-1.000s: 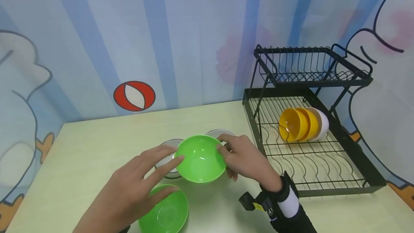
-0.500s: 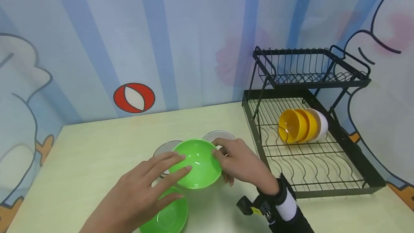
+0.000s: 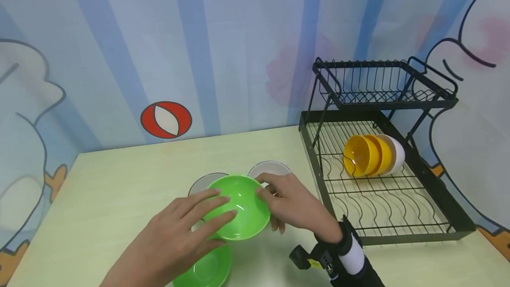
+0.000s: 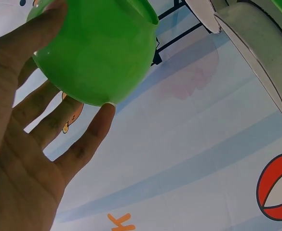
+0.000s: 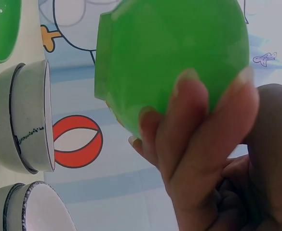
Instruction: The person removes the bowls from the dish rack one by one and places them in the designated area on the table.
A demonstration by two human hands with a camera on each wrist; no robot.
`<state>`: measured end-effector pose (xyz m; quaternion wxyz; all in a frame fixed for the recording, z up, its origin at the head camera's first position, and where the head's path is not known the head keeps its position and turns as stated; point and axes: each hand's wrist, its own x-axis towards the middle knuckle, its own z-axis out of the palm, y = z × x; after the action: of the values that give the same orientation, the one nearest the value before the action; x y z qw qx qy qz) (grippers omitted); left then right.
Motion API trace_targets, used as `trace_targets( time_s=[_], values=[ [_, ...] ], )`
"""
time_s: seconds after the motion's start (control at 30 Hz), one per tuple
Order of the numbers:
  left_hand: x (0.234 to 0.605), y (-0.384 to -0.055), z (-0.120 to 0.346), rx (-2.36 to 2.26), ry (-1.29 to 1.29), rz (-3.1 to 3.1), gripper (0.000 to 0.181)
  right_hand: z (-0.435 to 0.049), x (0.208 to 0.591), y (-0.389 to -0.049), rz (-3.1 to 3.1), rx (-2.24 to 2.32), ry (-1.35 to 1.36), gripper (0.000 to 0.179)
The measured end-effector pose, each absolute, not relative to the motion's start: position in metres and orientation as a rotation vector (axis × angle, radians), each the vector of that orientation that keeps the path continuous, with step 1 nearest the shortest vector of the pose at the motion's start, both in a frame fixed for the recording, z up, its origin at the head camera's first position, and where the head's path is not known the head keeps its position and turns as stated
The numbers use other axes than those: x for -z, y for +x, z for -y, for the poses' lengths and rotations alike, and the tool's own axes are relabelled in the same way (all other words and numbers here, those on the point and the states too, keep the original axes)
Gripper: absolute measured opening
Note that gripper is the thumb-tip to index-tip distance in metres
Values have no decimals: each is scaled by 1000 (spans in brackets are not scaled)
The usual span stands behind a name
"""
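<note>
My right hand (image 3: pixel 292 198) pinches the right rim of a green bowl (image 3: pixel 249 211) held tilted above the table, its inside facing the head camera. In the right wrist view its fingers spread over the bowl's outer side (image 5: pixel 165 53). From the left, my left hand (image 3: pixel 179 229) also holds this bowl, fingers reaching over the rim and thumb on the outside; the left wrist view shows the bowl (image 4: pixel 100 62) between them. A second green bowl (image 3: pixel 207 269) stands below on the table, partly hidden by the left hand.
Two white dark-rimmed bowls stand behind: the left one (image 3: pixel 203 184), partly covered, and the right one (image 3: pixel 275 168). On the right, a black two-tier dish rack (image 3: pixel 392 236) holds yellow bowls (image 3: pixel 358 156) and a white bowl (image 3: pixel 396 154) on edge. A patterned cloth (image 3: pixel 247 48) hangs behind the table.
The held green bowl has moved left and a little toward me with the right hand. My left fingers have passed from its left edge further over its inside.
</note>
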<state>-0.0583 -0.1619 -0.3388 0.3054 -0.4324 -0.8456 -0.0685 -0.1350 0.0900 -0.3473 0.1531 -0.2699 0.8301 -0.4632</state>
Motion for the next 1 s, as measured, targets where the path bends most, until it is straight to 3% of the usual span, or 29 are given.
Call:
trace_targets(
  time_s=[1.0],
  values=[
    [337,-51,163,-38,-1212,2263,36,-86,349,-134,-2349,1261,-836,28]
  ],
)
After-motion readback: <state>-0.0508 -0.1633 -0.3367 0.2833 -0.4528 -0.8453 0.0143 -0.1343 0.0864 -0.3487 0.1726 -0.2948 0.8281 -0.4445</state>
